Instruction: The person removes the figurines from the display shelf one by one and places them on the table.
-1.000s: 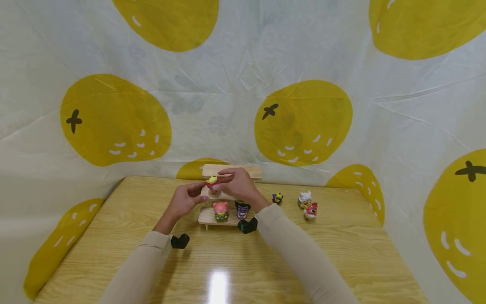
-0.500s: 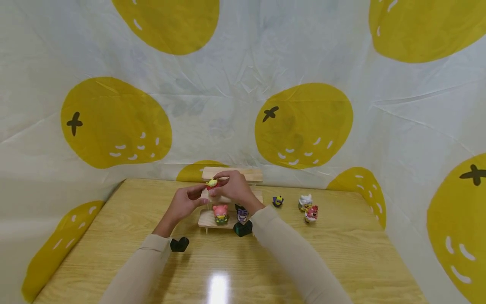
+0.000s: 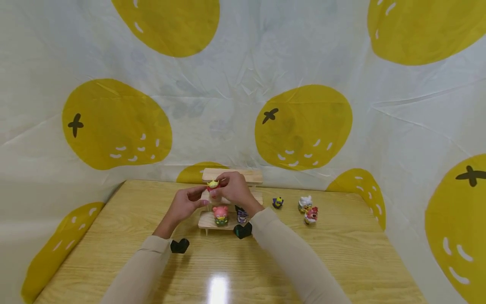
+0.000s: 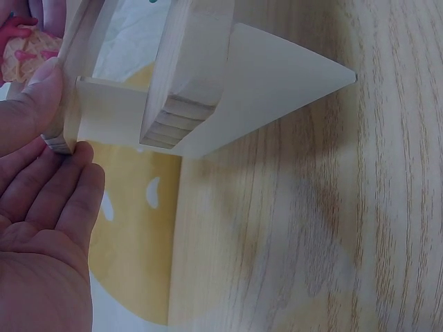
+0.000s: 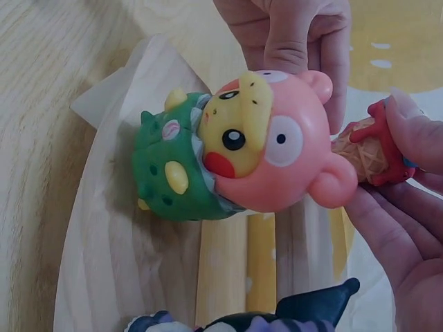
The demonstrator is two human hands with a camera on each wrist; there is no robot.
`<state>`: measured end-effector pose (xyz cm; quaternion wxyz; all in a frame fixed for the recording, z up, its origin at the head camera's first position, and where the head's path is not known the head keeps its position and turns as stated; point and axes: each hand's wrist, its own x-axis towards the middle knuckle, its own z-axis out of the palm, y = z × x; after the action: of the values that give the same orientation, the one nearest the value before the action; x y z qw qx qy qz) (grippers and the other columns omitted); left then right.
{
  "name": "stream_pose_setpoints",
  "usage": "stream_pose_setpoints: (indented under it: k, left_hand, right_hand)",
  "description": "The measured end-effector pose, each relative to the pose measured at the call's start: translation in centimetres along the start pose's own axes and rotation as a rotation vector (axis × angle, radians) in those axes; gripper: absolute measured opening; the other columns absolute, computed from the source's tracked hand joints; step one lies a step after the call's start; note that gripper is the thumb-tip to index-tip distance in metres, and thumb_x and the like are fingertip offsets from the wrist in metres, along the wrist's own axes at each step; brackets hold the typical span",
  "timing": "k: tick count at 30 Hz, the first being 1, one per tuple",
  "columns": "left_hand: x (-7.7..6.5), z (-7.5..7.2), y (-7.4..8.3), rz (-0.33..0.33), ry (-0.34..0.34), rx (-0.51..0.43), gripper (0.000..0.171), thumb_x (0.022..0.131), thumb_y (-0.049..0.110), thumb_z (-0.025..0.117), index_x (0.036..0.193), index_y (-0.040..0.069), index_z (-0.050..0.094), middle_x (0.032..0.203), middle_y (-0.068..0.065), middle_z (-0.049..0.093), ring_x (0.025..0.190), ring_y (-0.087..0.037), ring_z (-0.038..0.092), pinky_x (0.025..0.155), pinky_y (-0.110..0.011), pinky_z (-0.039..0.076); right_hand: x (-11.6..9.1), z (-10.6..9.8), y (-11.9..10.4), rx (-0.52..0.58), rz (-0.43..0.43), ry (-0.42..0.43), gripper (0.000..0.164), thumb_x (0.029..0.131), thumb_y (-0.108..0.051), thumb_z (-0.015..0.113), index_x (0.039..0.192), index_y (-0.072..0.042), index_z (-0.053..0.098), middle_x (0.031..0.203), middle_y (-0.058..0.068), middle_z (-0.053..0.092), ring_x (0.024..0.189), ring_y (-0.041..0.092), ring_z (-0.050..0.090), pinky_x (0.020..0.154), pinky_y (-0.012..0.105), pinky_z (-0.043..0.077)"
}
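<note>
My right hand point(image 3: 235, 190) pinches a small figure point(image 5: 370, 155) with a waffle-cone body and red drips; its yellow eared top shows in the head view. It is at the left end of the middle tier of a wooden stepped display stand point(image 3: 258, 197); whether its base touches the board is hidden. My left hand point(image 4: 45, 214) holds that board's left end, thumb on one side and fingertips on the other. On the lowest tier stand a pink-hooded figure in a green outfit point(image 5: 270, 142) and a purple-and-black figure point(image 3: 241, 214).
Right of the stand, a small purple-and-yellow figure point(image 3: 278, 202) is on the wooden table point(image 3: 341, 261). Farther right are a white-topped figure point(image 3: 305, 203) and a red-and-white one point(image 3: 311, 215), close together. A fruit-print cloth point(image 3: 228, 126) hangs behind the table.
My right hand has shifted slightly left around the cone figure, still pinching it at the middle tier. My left hand stays at the board's end. The other figures have not moved.
</note>
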<state>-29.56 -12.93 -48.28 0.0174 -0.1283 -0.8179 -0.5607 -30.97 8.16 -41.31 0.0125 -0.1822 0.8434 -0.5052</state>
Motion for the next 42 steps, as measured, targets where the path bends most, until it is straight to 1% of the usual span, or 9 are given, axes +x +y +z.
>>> stream_pose_setpoints:
  k: [5, 10, 21, 25, 30, 34, 37, 42]
  left_hand:
    - [0.0, 0.2, 0.3, -0.021, 0.0, 0.005, 0.056, 0.094, 0.013, 0.079, 0.145, 0.001, 0.061, 0.149, -0.019, 0.06, 0.136, -0.04, 0.06, 0.109, -0.051, 0.054]
    - [-0.1, 0.3, 0.4, -0.025, 0.004, 0.011, 0.055, 0.095, 0.012, 0.078, 0.145, 0.001, 0.06, 0.15, -0.019, 0.059, 0.136, -0.04, 0.06, 0.109, -0.052, 0.054]
    - [-0.4, 0.2, 0.5, -0.027, -0.001, 0.034, 0.056, 0.096, 0.012, 0.077, 0.147, 0.002, 0.059, 0.152, -0.019, 0.057, 0.137, -0.039, 0.059, 0.109, -0.052, 0.054]
    - [-0.4, 0.2, 0.5, -0.03, 0.005, 0.035, 0.056, 0.096, 0.01, 0.076, 0.148, 0.0, 0.058, 0.152, -0.019, 0.057, 0.137, -0.039, 0.06, 0.108, -0.052, 0.055]
    - [-0.4, 0.2, 0.4, -0.034, 0.007, 0.04, 0.057, 0.095, 0.012, 0.078, 0.148, 0.001, 0.058, 0.152, -0.019, 0.058, 0.136, -0.038, 0.061, 0.107, -0.049, 0.056]
    - [-0.4, 0.2, 0.2, -0.036, 0.01, 0.037, 0.058, 0.095, 0.012, 0.078, 0.148, 0.001, 0.058, 0.152, -0.019, 0.058, 0.135, -0.038, 0.061, 0.106, -0.049, 0.056]
    - [-0.4, 0.2, 0.1, -0.034, 0.009, 0.032, 0.058, 0.095, 0.012, 0.078, 0.148, 0.0, 0.058, 0.152, -0.019, 0.058, 0.135, -0.038, 0.061, 0.106, -0.048, 0.057]
    - [-0.4, 0.2, 0.1, -0.031, 0.002, 0.039, 0.058, 0.095, 0.014, 0.077, 0.148, 0.001, 0.057, 0.153, -0.018, 0.057, 0.137, -0.038, 0.06, 0.107, -0.048, 0.056]
  right_hand:
    - [-0.2, -0.4, 0.1, 0.005, 0.002, 0.033, 0.029, 0.081, -0.011, 0.091, 0.107, -0.005, 0.08, 0.099, 0.012, 0.081, 0.089, 0.021, 0.077, 0.078, 0.031, 0.064]
    - [-0.5, -1.0, 0.0, 0.008, 0.009, 0.035, 0.03, 0.082, -0.01, 0.089, 0.11, -0.005, 0.08, 0.102, 0.014, 0.081, 0.093, 0.024, 0.078, 0.079, 0.034, 0.065]
    - [-0.9, -2.4, -0.5, -0.014, 0.031, 0.036, 0.034, 0.083, -0.015, 0.09, 0.113, -0.003, 0.079, 0.103, 0.014, 0.081, 0.091, 0.022, 0.077, 0.076, 0.032, 0.065]
    - [-1.0, -2.9, -0.6, 0.004, 0.043, 0.03, 0.035, 0.082, -0.014, 0.091, 0.113, -0.003, 0.079, 0.103, 0.014, 0.081, 0.09, 0.021, 0.078, 0.074, 0.03, 0.064]
    - [-1.3, -3.5, -0.6, 0.019, 0.054, 0.037, 0.034, 0.082, -0.014, 0.091, 0.111, -0.003, 0.08, 0.101, 0.013, 0.081, 0.087, 0.019, 0.077, 0.071, 0.029, 0.062]
    - [-1.6, -4.0, -0.6, 0.02, 0.07, 0.032, 0.034, 0.083, -0.015, 0.09, 0.114, -0.006, 0.079, 0.102, 0.011, 0.081, 0.089, 0.019, 0.076, 0.074, 0.031, 0.063]
    - [-1.8, -4.5, -0.6, 0.017, 0.069, 0.028, 0.034, 0.084, -0.015, 0.089, 0.115, -0.005, 0.079, 0.104, 0.012, 0.08, 0.092, 0.02, 0.076, 0.077, 0.033, 0.064]
    - [-2.1, -5.3, -0.6, 0.013, 0.068, 0.028, 0.034, 0.085, -0.014, 0.088, 0.116, -0.004, 0.078, 0.105, 0.013, 0.08, 0.093, 0.021, 0.076, 0.077, 0.034, 0.064]
